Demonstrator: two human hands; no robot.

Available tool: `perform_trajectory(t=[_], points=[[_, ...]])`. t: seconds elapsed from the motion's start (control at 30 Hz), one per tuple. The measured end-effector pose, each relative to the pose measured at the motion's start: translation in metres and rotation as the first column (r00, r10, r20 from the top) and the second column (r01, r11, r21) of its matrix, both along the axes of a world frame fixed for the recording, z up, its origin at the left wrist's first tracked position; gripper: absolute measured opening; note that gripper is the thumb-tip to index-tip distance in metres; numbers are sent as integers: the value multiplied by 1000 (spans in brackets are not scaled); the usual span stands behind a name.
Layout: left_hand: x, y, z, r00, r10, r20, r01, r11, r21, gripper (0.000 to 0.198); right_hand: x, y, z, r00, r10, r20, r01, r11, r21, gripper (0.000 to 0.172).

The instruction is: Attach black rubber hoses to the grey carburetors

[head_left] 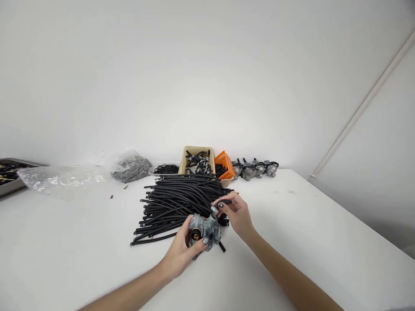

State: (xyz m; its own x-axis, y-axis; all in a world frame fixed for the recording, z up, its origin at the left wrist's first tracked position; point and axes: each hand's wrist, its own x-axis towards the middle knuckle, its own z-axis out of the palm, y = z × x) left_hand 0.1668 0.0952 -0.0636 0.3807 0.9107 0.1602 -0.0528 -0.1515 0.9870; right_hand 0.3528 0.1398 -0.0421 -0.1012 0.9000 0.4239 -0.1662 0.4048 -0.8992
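My left hand (178, 250) grips a grey cast-metal carburetor (204, 229) low over the white table, its round black-rimmed port facing me. My right hand (236, 214) sits just above and to the right of it. Its fingers pinch a short black rubber hose (224, 201) with a small silver clip at the end, close to the carburetor's top. Behind both hands lies a large heap of black rubber hoses (175, 207), its near part hidden by the carburetor and my hands.
A beige tub (185, 154) of hoses with clips and an orange basket (225, 166) stand at the back of the white table (292, 224). Beside them sits a row of several carburetors (254, 169). To the left lie a bag of dark parts (131, 167), clear plastic (58, 181) and a metal tray (13, 183).
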Motion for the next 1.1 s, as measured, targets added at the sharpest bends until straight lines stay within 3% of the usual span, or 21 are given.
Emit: perform_trajectory(t=[0.23,0.4,0.73,1.1], points=[[-7,-3,-6,992,55,113,-37,987,-153,51,0,-5,-3,986,121,111,-118,993,-32,18],[-6,-4,-5,985,55,165,-22,981,-192,52,-2,-7,-4,966,159,202,-138,984,-115,25],[-4,-4,-2,981,35,193,7,977,-215,51,-5,-11,-4,970,149,191,-132,986,-101,21],[-3,-7,-2,979,42,201,4,974,-227,47,-11,-15,-6,987,15,158,11,987,-159,23]])
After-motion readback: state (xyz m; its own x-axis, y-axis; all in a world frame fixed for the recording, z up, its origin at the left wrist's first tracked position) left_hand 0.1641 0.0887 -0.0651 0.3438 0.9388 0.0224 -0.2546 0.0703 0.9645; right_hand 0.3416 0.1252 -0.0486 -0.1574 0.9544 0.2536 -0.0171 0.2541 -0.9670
